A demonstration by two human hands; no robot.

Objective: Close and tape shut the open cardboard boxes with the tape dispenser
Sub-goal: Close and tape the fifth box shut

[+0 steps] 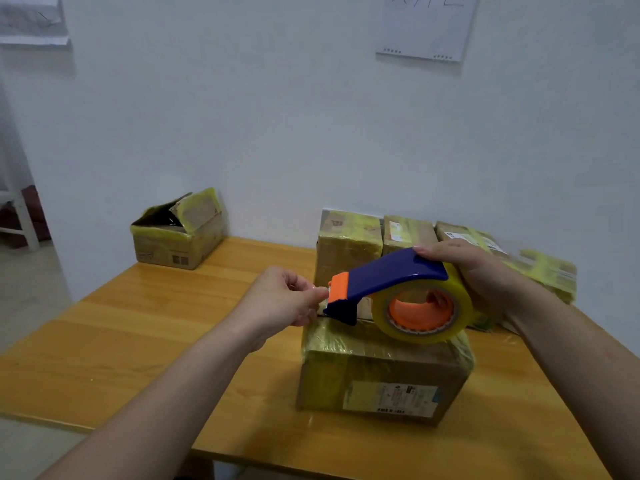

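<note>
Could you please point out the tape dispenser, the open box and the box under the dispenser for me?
tape dispenser (391, 275), head view, on its blue handle.
open box (162, 247), head view, on its front wall.
box under the dispenser (381, 365), head view, on its near wall.

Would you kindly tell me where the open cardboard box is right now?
In the head view, the open cardboard box sits at the far left corner of the table, by the wall, apart from the taped boxes at right.
</note>
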